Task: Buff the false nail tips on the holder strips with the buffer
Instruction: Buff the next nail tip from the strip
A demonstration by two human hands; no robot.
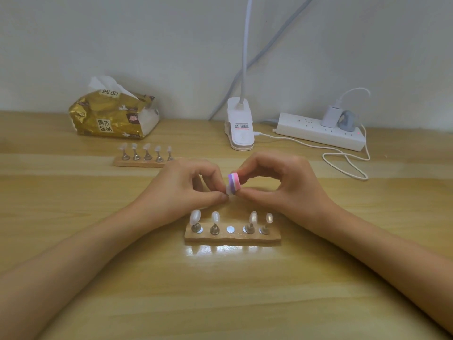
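Head view: we look down on a pale wooden desk (73, 192). Our left hand (186, 190) curls its thumb and fingers to pinch a single pale false nail tip (228, 191), held up off the desk. Our right hand (282, 185) pinches a small buffer block (234, 182), striped pink, purple and white, between thumb and fingers, its face against that tip. Just nearer us than the hands lies a wooden holder strip (232, 238) carrying four nail tips (195, 217) on metal stands, and its middle spot shows only a round metal disc (230, 229). A second holder strip (142, 163) with five tips (147, 147) lies farther back on the left. Along the wall we see a gold tissue pack (115, 116), a white clip lamp (241, 126) and a white power strip (318, 132) with a trailing white cable (348, 165).
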